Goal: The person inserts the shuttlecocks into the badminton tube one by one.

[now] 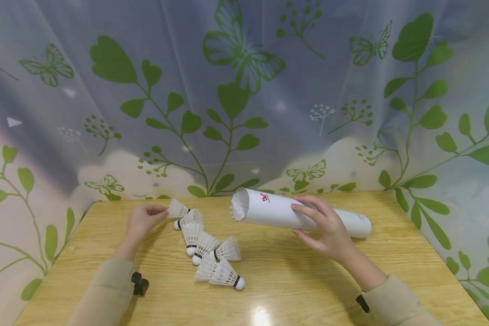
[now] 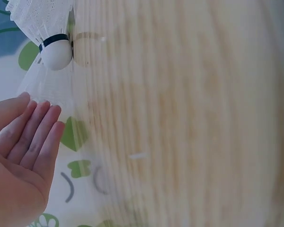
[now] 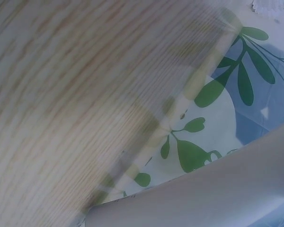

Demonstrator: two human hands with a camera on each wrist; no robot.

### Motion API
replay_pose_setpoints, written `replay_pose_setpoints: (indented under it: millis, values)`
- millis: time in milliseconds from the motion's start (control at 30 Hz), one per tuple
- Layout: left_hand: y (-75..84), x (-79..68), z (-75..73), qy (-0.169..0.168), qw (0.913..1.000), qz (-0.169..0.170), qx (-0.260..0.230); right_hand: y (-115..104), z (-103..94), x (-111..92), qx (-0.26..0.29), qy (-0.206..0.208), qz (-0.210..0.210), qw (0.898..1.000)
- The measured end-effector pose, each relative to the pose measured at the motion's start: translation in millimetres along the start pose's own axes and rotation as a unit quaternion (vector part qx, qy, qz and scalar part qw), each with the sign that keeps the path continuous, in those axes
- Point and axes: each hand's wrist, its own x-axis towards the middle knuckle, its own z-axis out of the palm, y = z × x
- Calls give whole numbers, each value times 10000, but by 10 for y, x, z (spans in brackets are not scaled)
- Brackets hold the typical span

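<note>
Left hand (image 1: 141,222), fingers nearly together, pinches a shuttlecock (image 1: 180,210) near the worktop's (image 1: 167,294) far edge: go lightly! Right hand (image 1: 325,228), fingers curled, grips the tube (image 1: 273,212) toward the far right corner; steady it!

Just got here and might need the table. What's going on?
A person's right hand holds a white tube, slightly tilted, its mouth facing left. The left hand is at the edge of one shuttlecock, perhaps pinching it. More shuttlecocks lie bunched on the table between the hands.

The tube (image 1: 278,212) is white, the shuttlecocks (image 1: 205,245) black-banded white.
</note>
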Motion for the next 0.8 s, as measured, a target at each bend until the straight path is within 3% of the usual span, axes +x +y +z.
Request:
replay_pose_setpoints:
  millis: [367,567,800]
  values:
    - [23,-25,-6,-36,10000,5,89,-4,1,10,20,17,10,10000]
    - [39,-76,-35,109,9999,87,47,0,-3,16,24,24,52,10000]
    - [87,-168,-126,177,9998,-83,-34,7,-12,13,47,-11,121,9999]
